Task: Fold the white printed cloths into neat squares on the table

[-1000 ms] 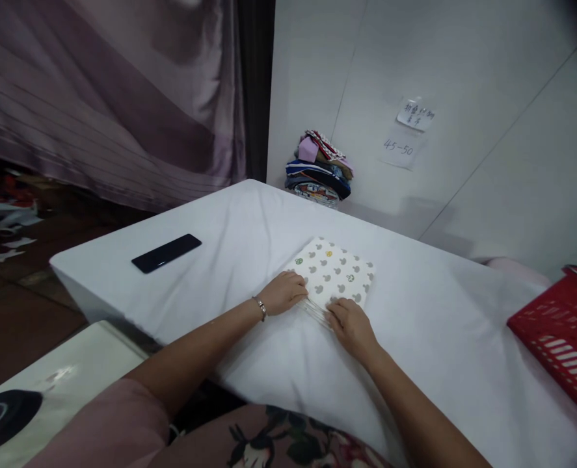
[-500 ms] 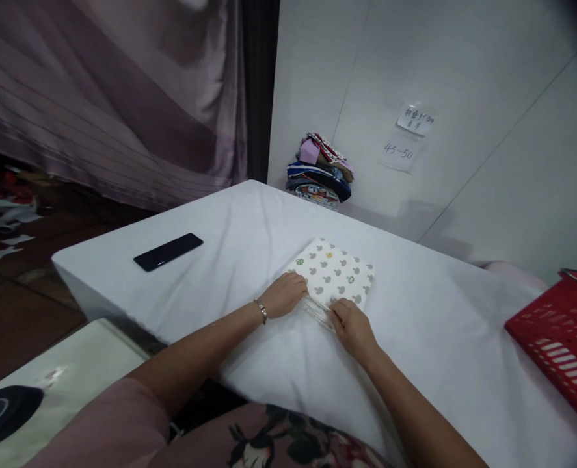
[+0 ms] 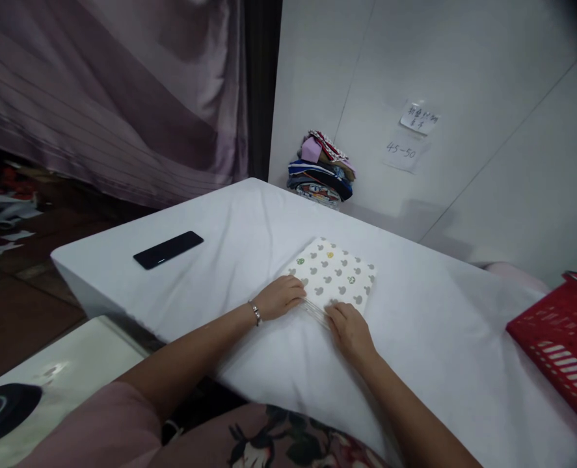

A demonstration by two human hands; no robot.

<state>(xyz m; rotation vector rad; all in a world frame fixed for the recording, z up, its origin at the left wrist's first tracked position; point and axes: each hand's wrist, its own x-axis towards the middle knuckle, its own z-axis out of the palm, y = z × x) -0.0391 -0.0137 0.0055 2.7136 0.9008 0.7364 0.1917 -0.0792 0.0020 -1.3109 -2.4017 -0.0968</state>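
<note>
A folded white cloth (image 3: pixel 334 270) printed with grey mushroom shapes, plus a few green and yellow ones, lies as a flat square on the white-covered table. My left hand (image 3: pixel 282 296), with a bracelet at the wrist, is closed on its near left corner. The near right corner is in the closed fingers of my right hand (image 3: pixel 350 330). Between the two hands the folded layers show along the near edge. My fingertips under the cloth are hidden.
A black phone (image 3: pixel 168 249) lies left on the table (image 3: pixel 229 227). A pile of folded clothes (image 3: pixel 321 170) stands past the far edge by the wall. At right is a red basket (image 3: pixel 556 335). Lower left is a cream surface (image 3: pixel 88 354) with a dark round object (image 3: pixel 5 413).
The near-edge layers, pulled up between my hands before, now lie flatter. My left hand has shifted slightly left and the right hand slightly down. The cloth stays in place.
</note>
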